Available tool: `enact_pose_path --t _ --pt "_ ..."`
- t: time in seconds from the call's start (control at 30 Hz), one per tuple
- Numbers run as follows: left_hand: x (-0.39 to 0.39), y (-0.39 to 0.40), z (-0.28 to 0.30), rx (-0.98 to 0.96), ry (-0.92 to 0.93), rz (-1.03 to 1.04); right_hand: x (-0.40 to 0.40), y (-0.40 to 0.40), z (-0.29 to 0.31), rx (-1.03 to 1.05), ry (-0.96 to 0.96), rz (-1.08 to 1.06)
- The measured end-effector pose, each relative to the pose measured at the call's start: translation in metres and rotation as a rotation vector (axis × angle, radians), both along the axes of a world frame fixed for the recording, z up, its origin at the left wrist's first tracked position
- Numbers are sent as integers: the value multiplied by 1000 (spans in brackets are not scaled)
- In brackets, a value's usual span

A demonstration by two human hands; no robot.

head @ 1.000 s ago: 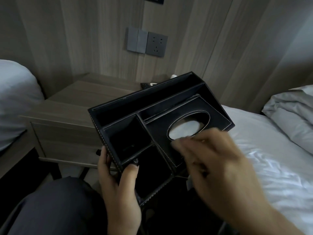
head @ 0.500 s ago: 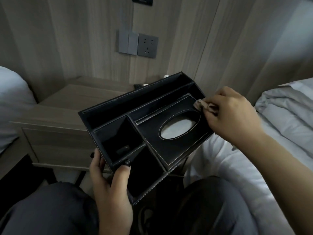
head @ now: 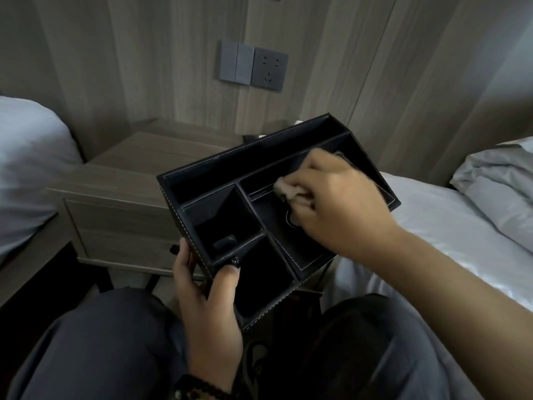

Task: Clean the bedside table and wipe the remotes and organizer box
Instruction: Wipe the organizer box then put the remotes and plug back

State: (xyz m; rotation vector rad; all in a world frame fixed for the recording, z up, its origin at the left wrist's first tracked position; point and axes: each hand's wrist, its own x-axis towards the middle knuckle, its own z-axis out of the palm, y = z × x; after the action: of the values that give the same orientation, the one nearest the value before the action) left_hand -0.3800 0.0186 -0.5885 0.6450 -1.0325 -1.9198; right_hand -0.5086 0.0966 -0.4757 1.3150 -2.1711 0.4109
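A black leather organizer box (head: 230,174) with white stitching and several compartments is held tilted above my lap. My left hand (head: 207,295) grips its near-left corner, thumb hooked over a divider. My right hand (head: 331,203) rests on the box's tissue lid and covers most of the oval opening. Its fingers pinch a small crumpled pale wipe (head: 284,190) against the lid's back-left edge. The wooden bedside table (head: 127,180) stands behind the box. A dark remote (head: 250,137) peeks out just above the box's far wall; most of it is hidden.
White beds lie at the left (head: 26,168) and at the right (head: 450,226), the right one with a pillow (head: 499,180). A grey switch and socket panel (head: 253,69) sits on the wood wall. My dark trouser legs (head: 95,342) fill the bottom.
My right hand moved with the wipe from the lid's far-right corner leftward across the lid, now covering the oval opening. The box sits slightly lower and more to the right in view.
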Motion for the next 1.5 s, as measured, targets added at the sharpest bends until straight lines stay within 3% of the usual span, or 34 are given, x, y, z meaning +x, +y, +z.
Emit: enact_pose_path --t 0.13,0.27,0.37,0.43,0.6,0.67,0.93,1.13,1.27,1.37,1.5 --pt "1 1 1 16 5 -21 18 0 -9 96 51 140" --pt "1 1 5 -29 -18 -31 -15 -1 5 -21 -58 -50" --pt "1 2 5 -25 -15 -12 -11 -9 1 -5 55 -160" --pt "1 2 3 -23 1 -8 10 -12 -7 45 126 -60" --pt "-1 2 1 -17 22 -4 26 -5 3 158 -53 183" --pt "-1 1 1 -32 20 -8 18 -8 7 105 -143 181" --pt "-3 -6 -10 -139 -40 2 37 -2 -13 -143 -157 195" --pt "-6 -7 -17 -158 -66 9 35 -15 1 -352 -53 155" --pt "-4 -5 -11 -145 -59 11 36 -50 5 -219 95 73" --pt "-3 -1 -3 -42 8 8 55 -65 4 -48 183 156" --pt "0 1 3 -97 14 37 69 -70 3 96 219 248"
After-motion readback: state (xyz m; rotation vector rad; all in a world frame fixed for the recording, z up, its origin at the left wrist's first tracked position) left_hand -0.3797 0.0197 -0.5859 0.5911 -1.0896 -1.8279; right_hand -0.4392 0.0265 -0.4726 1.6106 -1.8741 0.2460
